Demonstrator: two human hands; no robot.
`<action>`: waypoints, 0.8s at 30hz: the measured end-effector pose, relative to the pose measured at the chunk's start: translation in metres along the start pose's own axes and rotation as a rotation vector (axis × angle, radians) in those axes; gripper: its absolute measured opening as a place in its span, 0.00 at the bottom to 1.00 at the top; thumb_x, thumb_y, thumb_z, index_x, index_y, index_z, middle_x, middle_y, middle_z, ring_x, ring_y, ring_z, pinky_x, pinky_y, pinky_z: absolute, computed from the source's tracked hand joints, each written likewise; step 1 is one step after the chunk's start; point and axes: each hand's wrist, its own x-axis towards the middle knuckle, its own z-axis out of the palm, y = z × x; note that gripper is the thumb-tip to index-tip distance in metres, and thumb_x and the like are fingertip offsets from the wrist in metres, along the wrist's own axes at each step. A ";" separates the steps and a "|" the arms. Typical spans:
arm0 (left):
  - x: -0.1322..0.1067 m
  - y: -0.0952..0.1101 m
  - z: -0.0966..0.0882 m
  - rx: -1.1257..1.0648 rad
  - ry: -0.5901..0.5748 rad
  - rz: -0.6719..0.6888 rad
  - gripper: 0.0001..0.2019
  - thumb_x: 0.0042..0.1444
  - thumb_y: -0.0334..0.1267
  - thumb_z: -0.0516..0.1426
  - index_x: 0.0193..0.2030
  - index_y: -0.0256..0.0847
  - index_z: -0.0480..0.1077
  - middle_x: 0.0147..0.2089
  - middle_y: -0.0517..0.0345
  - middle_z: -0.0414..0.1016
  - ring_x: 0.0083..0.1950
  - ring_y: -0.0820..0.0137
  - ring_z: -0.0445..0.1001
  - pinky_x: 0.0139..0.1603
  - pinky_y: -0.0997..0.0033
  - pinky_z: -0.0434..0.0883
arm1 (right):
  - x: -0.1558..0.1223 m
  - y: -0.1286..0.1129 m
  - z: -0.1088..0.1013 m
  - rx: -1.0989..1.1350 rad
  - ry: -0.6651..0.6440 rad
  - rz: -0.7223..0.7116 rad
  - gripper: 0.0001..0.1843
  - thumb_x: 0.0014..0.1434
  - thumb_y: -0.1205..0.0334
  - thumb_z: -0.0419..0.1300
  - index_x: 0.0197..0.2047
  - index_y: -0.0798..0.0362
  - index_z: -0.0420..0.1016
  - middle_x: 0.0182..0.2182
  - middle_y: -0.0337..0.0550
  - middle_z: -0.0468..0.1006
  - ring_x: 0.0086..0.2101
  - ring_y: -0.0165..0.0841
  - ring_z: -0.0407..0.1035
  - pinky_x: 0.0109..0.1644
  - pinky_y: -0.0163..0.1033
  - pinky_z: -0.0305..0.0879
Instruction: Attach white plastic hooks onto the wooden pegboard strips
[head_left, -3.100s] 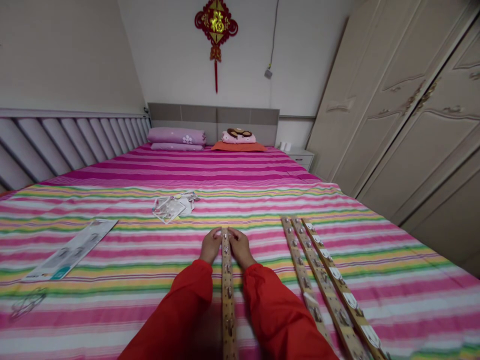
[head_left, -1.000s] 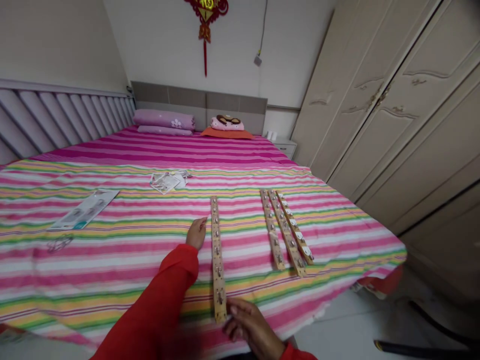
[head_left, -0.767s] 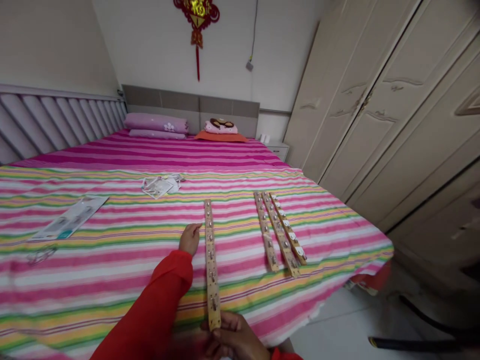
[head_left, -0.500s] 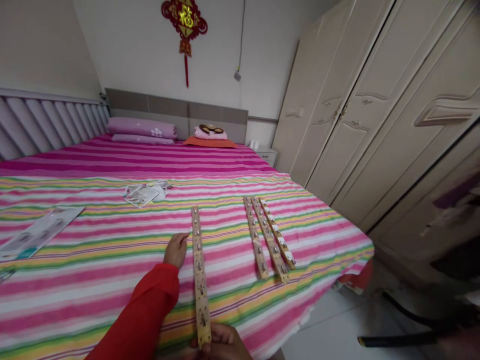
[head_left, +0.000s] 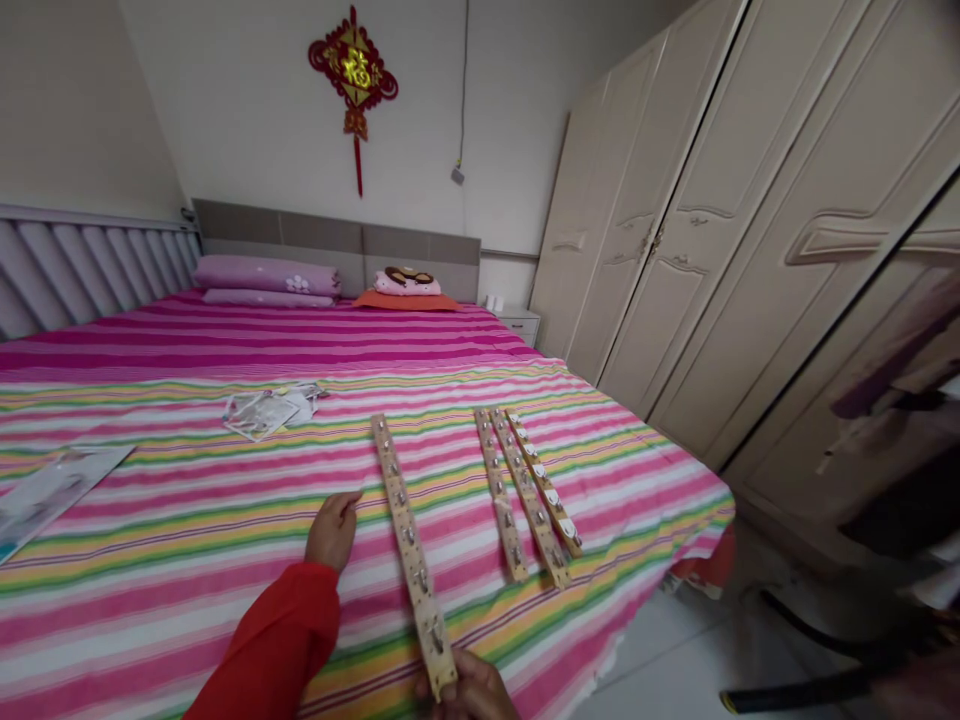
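Observation:
A long, narrow wooden strip point(head_left: 409, 545) with a row of small metal hook-like pieces lies slantwise in front of me. My right hand point(head_left: 476, 688) grips its near end between thumb and fingers. To the left of the strip, my left hand point(head_left: 331, 532), in a red sleeve, rests near the cloth with its fingers curled together. A gap separates it from the strip, and nothing shows in it. Over to the right lie a similar strip point(head_left: 501, 495), a second one point(head_left: 529, 497) and a third strip with white pieces point(head_left: 545, 485), side by side.
Beneath everything spreads a striped cloth point(head_left: 225, 540) on a bed. Small clear packets point(head_left: 274, 408) lie beyond my left hand, and a flat long package point(head_left: 60, 495) at far left. A wardrobe point(head_left: 690, 260) stands right; a dark bar point(head_left: 802, 690) is low right.
The strip's near end has swung right with my right hand, so it now lies more slanted. My left hand has drawn back from the strip. The view has tilted slightly up.

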 end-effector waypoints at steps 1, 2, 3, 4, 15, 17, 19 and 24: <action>0.000 -0.001 0.000 0.004 -0.002 -0.001 0.14 0.50 0.40 0.49 0.37 0.40 0.73 0.38 0.52 0.75 0.42 0.63 0.74 0.47 0.60 0.72 | 0.000 -0.005 0.000 0.029 0.025 -0.042 0.14 0.41 0.62 0.65 0.33 0.60 0.79 0.21 0.43 0.76 0.18 0.25 0.64 0.20 0.29 0.53; 0.000 -0.001 0.000 0.007 -0.004 0.000 0.15 0.50 0.40 0.49 0.37 0.40 0.73 0.39 0.51 0.75 0.43 0.62 0.74 0.47 0.60 0.72 | 0.001 -0.010 0.000 0.058 0.054 -0.081 0.14 0.40 0.62 0.66 0.33 0.59 0.79 0.23 0.43 0.77 0.18 0.25 0.64 0.20 0.29 0.54; -0.001 -0.001 0.000 0.008 -0.005 0.000 0.15 0.51 0.41 0.48 0.38 0.40 0.73 0.39 0.51 0.75 0.43 0.62 0.74 0.48 0.60 0.72 | 0.001 -0.015 0.000 0.083 0.084 -0.114 0.13 0.41 0.63 0.66 0.32 0.59 0.79 0.24 0.43 0.77 0.18 0.25 0.64 0.20 0.28 0.55; -0.001 -0.001 0.001 0.008 -0.005 0.000 0.15 0.51 0.41 0.48 0.38 0.40 0.73 0.39 0.51 0.75 0.43 0.62 0.74 0.48 0.60 0.72 | 0.002 -0.021 0.000 0.102 0.114 -0.140 0.12 0.41 0.63 0.67 0.32 0.59 0.79 0.25 0.44 0.77 0.19 0.24 0.64 0.21 0.28 0.55; -0.002 -0.002 0.000 -0.008 0.020 0.017 0.14 0.50 0.39 0.49 0.37 0.40 0.73 0.39 0.52 0.76 0.43 0.62 0.74 0.47 0.60 0.72 | 0.005 -0.051 -0.017 0.135 0.324 -0.238 0.10 0.43 0.64 0.69 0.31 0.58 0.78 0.29 0.45 0.78 0.24 0.26 0.66 0.29 0.31 0.63; -0.002 -0.002 0.000 -0.010 0.024 0.016 0.14 0.50 0.39 0.49 0.37 0.41 0.73 0.38 0.52 0.76 0.43 0.63 0.74 0.47 0.61 0.72 | 0.006 -0.051 -0.020 0.152 0.336 -0.247 0.10 0.43 0.63 0.69 0.32 0.58 0.78 0.28 0.44 0.78 0.24 0.27 0.66 0.30 0.31 0.64; -0.002 -0.001 0.000 -0.010 0.026 0.012 0.13 0.50 0.39 0.49 0.36 0.41 0.73 0.38 0.53 0.76 0.42 0.63 0.74 0.47 0.61 0.72 | 0.007 -0.051 -0.022 0.151 0.343 -0.258 0.11 0.44 0.63 0.69 0.32 0.58 0.78 0.29 0.45 0.78 0.25 0.28 0.67 0.30 0.32 0.64; -0.002 0.006 -0.002 -0.025 0.029 -0.011 0.13 0.50 0.39 0.49 0.36 0.41 0.74 0.38 0.53 0.76 0.42 0.63 0.74 0.47 0.60 0.72 | 0.009 -0.051 -0.020 0.171 0.357 -0.299 0.11 0.45 0.62 0.69 0.33 0.57 0.79 0.29 0.46 0.79 0.26 0.30 0.68 0.32 0.34 0.65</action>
